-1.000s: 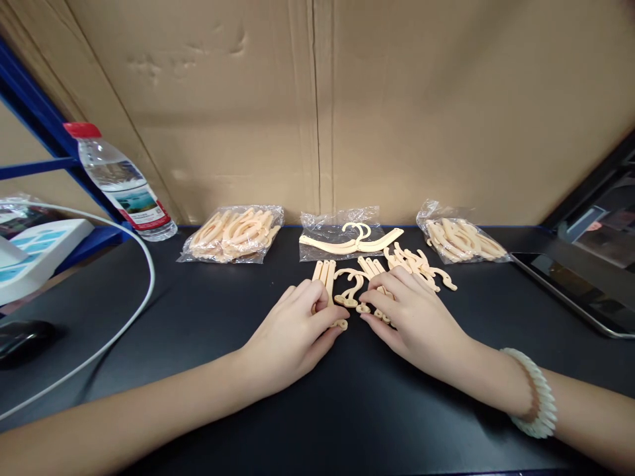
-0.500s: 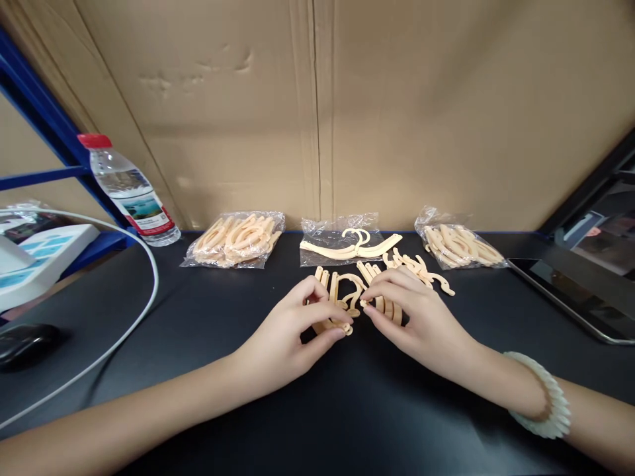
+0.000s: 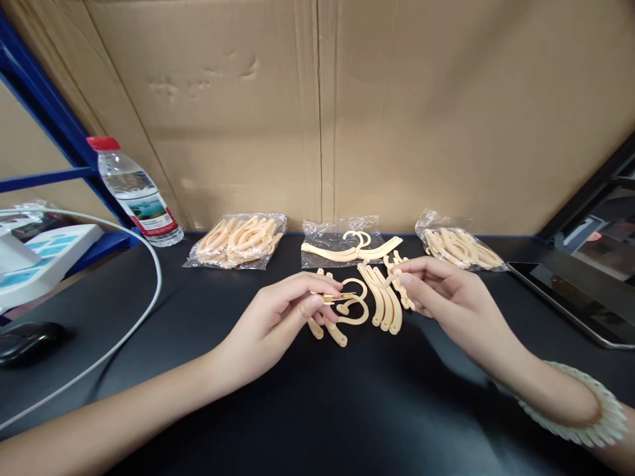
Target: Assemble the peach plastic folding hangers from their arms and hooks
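My left hand (image 3: 292,311) is closed, thumb and fingers pinching a thin beige hanger piece (image 3: 328,299) seen nearly edge-on. Curved hanger hooks (image 3: 364,311) show just beyond its fingertips; whether they touch the held piece I cannot tell. Two hanger arms (image 3: 337,334) lie partly under that hand. My right hand (image 3: 441,291) pinches a small curved hanger hook (image 3: 387,281) between thumb and forefinger, above the table. Below it, several hanger arms (image 3: 384,311) lie side by side. More loose hooks (image 3: 407,301) are heaped beside the right fingers, partly hidden.
At the back lie a bag of hanger parts (image 3: 238,241), an assembled hanger (image 3: 332,253) on clear plastic, and another bag (image 3: 461,246). A water bottle (image 3: 141,198), white cable (image 3: 157,284) and black mouse (image 3: 30,344) are left; a phone-like device (image 3: 570,301) is right.
My right hand has moved right and up, and a curved hook now shows in its pinch. My left hand has shifted slightly left and lifted its piece, uncovering the hooks and arms between the hands.
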Motion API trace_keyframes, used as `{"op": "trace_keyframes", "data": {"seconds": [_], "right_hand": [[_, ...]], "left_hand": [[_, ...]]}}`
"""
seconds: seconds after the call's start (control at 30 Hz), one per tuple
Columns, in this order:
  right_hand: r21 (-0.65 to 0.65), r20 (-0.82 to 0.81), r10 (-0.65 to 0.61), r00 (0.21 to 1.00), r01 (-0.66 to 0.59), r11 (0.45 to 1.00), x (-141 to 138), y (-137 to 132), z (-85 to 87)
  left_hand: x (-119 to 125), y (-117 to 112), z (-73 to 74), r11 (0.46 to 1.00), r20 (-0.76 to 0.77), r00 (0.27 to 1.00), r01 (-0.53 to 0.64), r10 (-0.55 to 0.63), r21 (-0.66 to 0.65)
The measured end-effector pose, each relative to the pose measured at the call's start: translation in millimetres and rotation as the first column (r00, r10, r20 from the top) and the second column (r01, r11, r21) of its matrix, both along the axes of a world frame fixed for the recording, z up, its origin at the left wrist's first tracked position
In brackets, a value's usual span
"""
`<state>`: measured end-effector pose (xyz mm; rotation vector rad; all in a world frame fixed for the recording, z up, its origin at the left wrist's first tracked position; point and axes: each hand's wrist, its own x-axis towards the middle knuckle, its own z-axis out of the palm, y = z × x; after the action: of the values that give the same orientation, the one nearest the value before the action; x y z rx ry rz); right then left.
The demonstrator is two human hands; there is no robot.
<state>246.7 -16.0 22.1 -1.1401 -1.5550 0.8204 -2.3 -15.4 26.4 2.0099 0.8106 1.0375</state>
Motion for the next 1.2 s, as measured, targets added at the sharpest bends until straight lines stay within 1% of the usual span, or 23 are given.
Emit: {"op": "trace_keyframes", "data": {"seconds": [0.07, 0.13, 0.2, 0.3, 0.4, 0.57, 0.6, 0.63, 0.67, 0.7, 0.73, 0.77, 0.8, 0.83, 0.9, 0.93, 1.0, 1.07, 1.1, 1.2], "right_hand": [[-0.046, -0.056, 0.030, 0.998, -0.032, 0.998, -1, 0, 0.4], [-0.080, -0.115, 0.067, 0.991, -0.077, 0.994, -2, -1, 0.4], [-0.091, -0.163, 0.076, 0.984, -0.092, 0.992, -3, 0, 0.0], [-0.089, -0.203, 0.062, 0.977, -0.082, 0.993, -4, 0, -1.1], [-0.071, -0.207, 0.077, 0.975, -0.094, 0.993, -2, 0, -3.0], [-0.046, -0.234, 0.102, 0.967, -0.116, 0.992, 1, -1, -5.3], [-0.053, -0.255, 0.104, 0.961, -0.121, 0.991, 1, -1, -5.2], [-0.060, -0.281, 0.104, 0.954, -0.126, 0.990, 1, -1, -5.0], [-0.072, -0.309, 0.100, 0.946, -0.129, 0.989, 0, -1, -4.7], [-0.086, -0.337, 0.095, 0.937, -0.131, 0.988, 0, -1, -4.4], [-0.103, -0.359, 0.089, 0.929, -0.134, 0.986, 0, -1, -4.2], [-0.126, -0.375, 0.085, 0.923, -0.141, 0.982, 0, -1, -4.1], [-0.151, -0.387, 0.083, 0.918, -0.152, 0.977, -1, -1, -4.1], [-0.178, -0.400, 0.083, 0.913, -0.166, 0.970, -1, -1, -4.2], [-0.237, -0.432, 0.078, 0.898, -0.197, 0.951, -1, -1, -4.7], [-0.268, -0.453, 0.071, 0.889, -0.212, 0.940, -2, -1, -5.2], [-0.329, -0.495, 0.059, 0.867, -0.250, 0.911, -3, -2, -6.4], [-0.372, -0.539, 0.054, 0.841, -0.295, 0.880, -4, -2, -8.1], [-0.383, -0.561, 0.054, 0.826, -0.317, 0.867, -4, -3, -9.0], [-0.386, -0.610, 0.062, 0.790, -0.365, 0.847, -5, -3, -11.4]], "left_hand": [[-1, 1, 0.4, 1.000, -0.034, 0.999, 0.002, -0.001, 0.021], [-1, 3, 0.0, 0.994, -0.094, 0.996, 0.004, 0.006, 0.109], [-2, 4, -1.2, 0.979, -0.148, 0.989, 0.021, 0.010, 0.205], [-1, 7, -4.1, 0.952, -0.203, 0.979, 0.063, -0.001, 0.301], [-1, 11, -8.0, 0.920, -0.231, 0.973, 0.088, 0.003, 0.382], [-5, 17, -14.0, 0.853, -0.316, 0.948, 0.142, 0.028, 0.502], [-6, 18, -14.5, 0.850, -0.319, 0.947, 0.138, 0.037, 0.509], [-6, 17, -14.5, 0.858, -0.305, 0.951, 0.116, 0.049, 0.501], [-5, 16, -14.3, 0.879, -0.273, 0.960, 0.074, 0.065, 0.471], [-4, 15, -13.7, 0.910, -0.222, 0.972, 0.023, 0.077, 0.415], [-3, 13, -12.9, 0.944, -0.157, 0.984, -0.027, 0.083, 0.329], [-1, 11, -12.0, 0.975, -0.083, 0.993, -0.064, 0.084, 0.214], [0, 9, -11.1, 0.994, -0.002, 0.997, -0.080, 0.080, 0.081], [2, 7, -10.1, 0.996, 0.081, 0.994, -0.072, 0.077, -0.054], [4, 4, -8.4, 0.959, 0.220, 0.972, -0.022, 0.087, -0.284], [5, 2, -7.6, 0.928, 0.261, 0.960, 0.004, 0.101, -0.373], [7, 0, -6.6, 0.857, 0.294, 0.947, 0.041, 0.130, -0.513], [9, -3, -6.2, 0.800, 0.304, 0.940, 0.062, 0.155, -0.597], [9, -4, -6.3, 0.784, 0.315, 0.935, 0.070, 0.165, -0.616], [12, -10, -7.5, 0.775, 0.351, 0.916, 0.074, 0.197, -0.628]]}}
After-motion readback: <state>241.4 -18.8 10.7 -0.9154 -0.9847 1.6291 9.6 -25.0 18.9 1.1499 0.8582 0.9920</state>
